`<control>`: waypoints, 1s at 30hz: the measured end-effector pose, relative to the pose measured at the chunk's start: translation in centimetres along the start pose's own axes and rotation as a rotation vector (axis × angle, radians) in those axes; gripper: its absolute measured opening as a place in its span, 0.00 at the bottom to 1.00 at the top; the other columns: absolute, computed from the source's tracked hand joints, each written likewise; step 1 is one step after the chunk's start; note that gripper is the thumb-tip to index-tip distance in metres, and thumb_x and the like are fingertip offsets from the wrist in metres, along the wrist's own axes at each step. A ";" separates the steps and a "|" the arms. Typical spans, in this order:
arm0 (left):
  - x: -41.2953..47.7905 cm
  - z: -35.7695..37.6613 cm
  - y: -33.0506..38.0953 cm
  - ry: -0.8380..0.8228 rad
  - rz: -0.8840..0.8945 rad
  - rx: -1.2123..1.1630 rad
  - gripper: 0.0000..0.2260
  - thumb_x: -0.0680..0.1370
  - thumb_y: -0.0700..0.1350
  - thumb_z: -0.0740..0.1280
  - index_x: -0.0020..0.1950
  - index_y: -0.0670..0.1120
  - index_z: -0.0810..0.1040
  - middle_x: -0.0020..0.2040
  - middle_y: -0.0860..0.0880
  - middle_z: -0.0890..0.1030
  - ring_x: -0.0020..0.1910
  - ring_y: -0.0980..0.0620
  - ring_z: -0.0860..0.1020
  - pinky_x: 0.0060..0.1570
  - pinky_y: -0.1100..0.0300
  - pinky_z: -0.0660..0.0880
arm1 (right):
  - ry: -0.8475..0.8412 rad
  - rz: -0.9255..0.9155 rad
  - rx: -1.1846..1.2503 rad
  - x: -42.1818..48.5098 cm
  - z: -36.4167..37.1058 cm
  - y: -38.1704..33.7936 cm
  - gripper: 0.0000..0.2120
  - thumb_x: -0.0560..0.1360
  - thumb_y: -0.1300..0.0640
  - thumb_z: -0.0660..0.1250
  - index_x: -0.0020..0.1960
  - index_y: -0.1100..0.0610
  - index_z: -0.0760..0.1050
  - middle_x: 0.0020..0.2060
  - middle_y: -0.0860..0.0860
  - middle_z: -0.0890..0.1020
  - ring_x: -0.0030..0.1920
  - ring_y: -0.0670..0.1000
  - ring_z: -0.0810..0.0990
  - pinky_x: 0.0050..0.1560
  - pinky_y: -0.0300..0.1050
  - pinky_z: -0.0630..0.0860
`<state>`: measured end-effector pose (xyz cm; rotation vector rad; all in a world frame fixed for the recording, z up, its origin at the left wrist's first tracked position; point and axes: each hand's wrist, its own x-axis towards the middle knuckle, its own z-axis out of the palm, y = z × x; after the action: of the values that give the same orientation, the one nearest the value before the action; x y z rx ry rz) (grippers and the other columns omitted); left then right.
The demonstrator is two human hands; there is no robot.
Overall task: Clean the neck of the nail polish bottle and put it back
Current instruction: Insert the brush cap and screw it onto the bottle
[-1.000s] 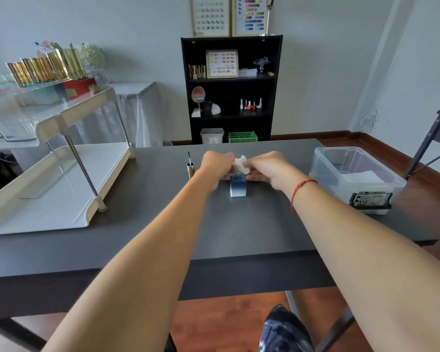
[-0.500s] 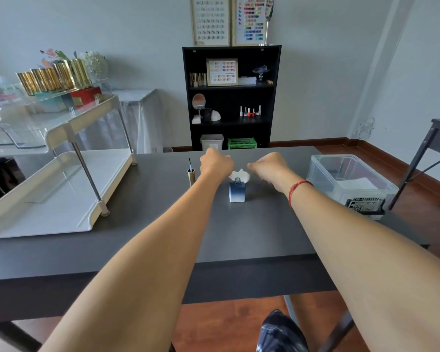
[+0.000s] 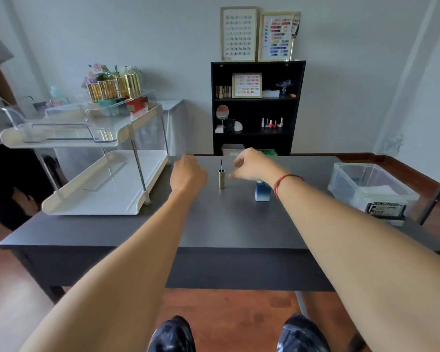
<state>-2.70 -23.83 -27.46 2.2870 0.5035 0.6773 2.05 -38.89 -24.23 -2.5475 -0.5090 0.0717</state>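
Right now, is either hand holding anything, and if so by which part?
The right hand holds nothing; its open fingers hover by the gold cap with its brush up. The left hand is closed, seen from behind; whether it holds something cannot be told.

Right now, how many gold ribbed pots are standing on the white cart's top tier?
4 gold ribbed pots, in a row at the top tier's back right. More may be hidden behind them.

Cap [image 3: 221, 178] left of bottle [image 3: 262, 191] – (upright)
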 end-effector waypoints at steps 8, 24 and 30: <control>0.0 2.7 -3.3 -0.258 0.016 0.354 0.14 0.79 0.47 0.59 0.56 0.41 0.79 0.56 0.41 0.80 0.55 0.40 0.77 0.56 0.51 0.73 | 0.025 0.040 -0.122 2.5 3.4 -1.5 0.18 0.71 0.47 0.73 0.51 0.60 0.76 0.43 0.54 0.79 0.49 0.59 0.78 0.51 0.47 0.72; -1.8 4.0 -0.7 -0.235 0.005 0.197 0.07 0.76 0.42 0.60 0.48 0.42 0.75 0.52 0.42 0.78 0.48 0.40 0.75 0.47 0.54 0.72 | 0.165 0.030 0.145 -0.1 -2.5 1.6 0.11 0.78 0.55 0.62 0.41 0.62 0.72 0.38 0.57 0.76 0.32 0.52 0.70 0.33 0.45 0.70; -4.2 5.5 2.8 -0.347 0.055 -0.020 0.21 0.74 0.46 0.64 0.68 0.48 0.73 0.64 0.47 0.76 0.60 0.46 0.76 0.57 0.56 0.73 | 0.229 0.075 0.138 -3.6 -4.1 5.1 0.16 0.71 0.53 0.73 0.47 0.67 0.79 0.42 0.63 0.83 0.38 0.55 0.77 0.34 0.41 0.68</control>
<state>-2.27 -30.72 -30.30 2.3394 0.2685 0.2973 1.11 -46.27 -23.56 -2.4001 -0.3085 -0.1512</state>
